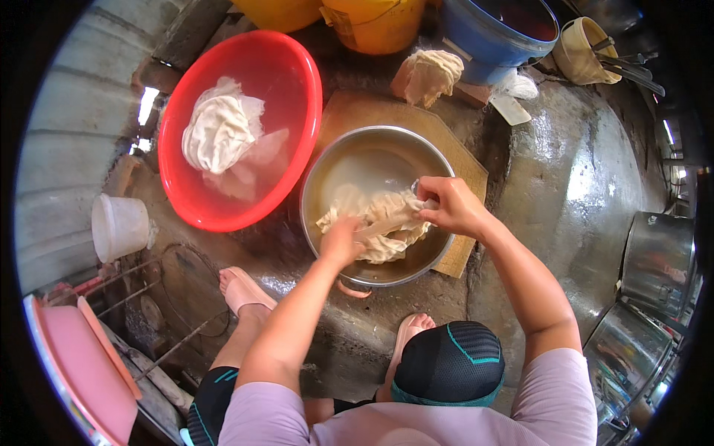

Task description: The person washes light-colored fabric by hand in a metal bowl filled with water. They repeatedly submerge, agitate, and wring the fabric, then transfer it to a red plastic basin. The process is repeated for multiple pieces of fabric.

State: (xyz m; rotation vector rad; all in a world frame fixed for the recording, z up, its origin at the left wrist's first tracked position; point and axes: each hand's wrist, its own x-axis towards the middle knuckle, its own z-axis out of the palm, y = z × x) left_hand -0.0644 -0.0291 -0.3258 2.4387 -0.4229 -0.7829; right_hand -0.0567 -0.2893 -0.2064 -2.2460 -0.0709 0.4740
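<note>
A wet cream cloth [390,214] lies bunched in cloudy water in a round metal pot [385,279]. My right hand [452,206] pinches one end of it near the pot's right rim. From there a strip of the cloth runs across to my left hand [341,240], which is blurred and has its fingers on the cloth at the left. The underside of the bundle is hidden in the water. Left of the pot stands a red plastic basin [237,223], where a white cloth [218,131] sits partly under water.
Under the pot is a tan board [362,108]. Behind it are a crumpled cream cloth [432,72], a yellow bucket [374,28] and a blue tub [491,56]. A white bucket [120,228] stands at left, metal pots [658,262] at right. The concrete floor [558,184] looks wet.
</note>
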